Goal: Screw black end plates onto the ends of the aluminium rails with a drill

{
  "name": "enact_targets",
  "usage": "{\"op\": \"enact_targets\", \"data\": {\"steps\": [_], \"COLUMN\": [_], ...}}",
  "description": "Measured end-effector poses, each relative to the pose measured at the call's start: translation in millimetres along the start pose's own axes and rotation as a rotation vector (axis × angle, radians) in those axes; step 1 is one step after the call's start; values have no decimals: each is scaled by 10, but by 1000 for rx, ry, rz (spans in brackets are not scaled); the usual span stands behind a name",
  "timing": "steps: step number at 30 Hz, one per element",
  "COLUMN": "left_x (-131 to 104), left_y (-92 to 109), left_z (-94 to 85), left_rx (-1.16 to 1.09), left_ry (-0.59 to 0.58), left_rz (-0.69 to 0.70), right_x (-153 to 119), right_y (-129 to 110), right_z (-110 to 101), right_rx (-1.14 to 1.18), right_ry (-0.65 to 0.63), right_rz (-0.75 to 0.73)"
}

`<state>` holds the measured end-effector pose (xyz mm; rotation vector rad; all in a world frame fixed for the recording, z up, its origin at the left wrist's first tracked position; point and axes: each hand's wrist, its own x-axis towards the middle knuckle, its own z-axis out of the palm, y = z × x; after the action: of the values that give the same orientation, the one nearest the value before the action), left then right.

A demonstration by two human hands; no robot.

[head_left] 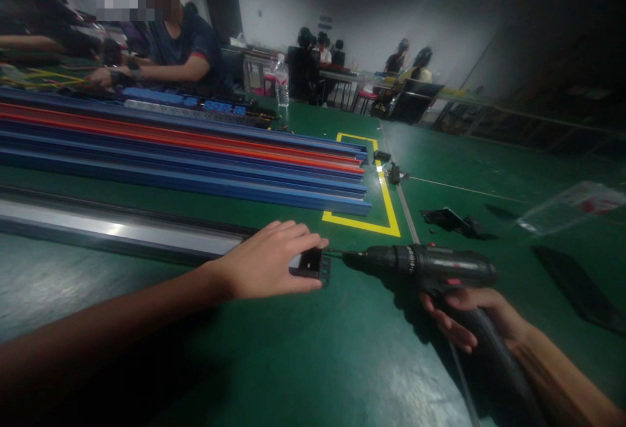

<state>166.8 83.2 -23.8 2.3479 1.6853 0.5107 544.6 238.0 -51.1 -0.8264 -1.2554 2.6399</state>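
My left hand (pixel 271 257) is closed over the right end of a long silver and black metal profile (pixel 161 235), thumb below and fingers on top. A black end piece (pixel 323 272) shows at that end, between thumb and forefinger. In my right hand (pixel 469 313) is a black power drill (pixel 440 264), fingers around its handle. The drill lies level and points left, and its thin bit (pixel 345 254) reaches close to the end piece. Whether the bit's tip touches it I cannot tell.
Several blue and orange profiles (pixel 313 182) lie behind, ending inside a yellow tape outline (pixel 390 208). Small black parts (pixel 447 220) and a lying plastic bottle (pixel 570 208) are to the right. Another bottle (pixel 282 81) stands farther back. A person (pixel 186 55) works across the green table (pixel 274 349).
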Motion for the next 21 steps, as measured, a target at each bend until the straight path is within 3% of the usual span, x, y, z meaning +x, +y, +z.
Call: {"op": "enact_targets", "data": {"steps": [21], "left_x": [-2], "left_y": [14], "left_z": [-12], "left_rx": [0], "left_ry": [-3], "left_rz": [-9], "right_x": [1], "right_y": [-8], "right_z": [44], "right_rx": [7], "right_ry": [4], "right_rz": [18]}}
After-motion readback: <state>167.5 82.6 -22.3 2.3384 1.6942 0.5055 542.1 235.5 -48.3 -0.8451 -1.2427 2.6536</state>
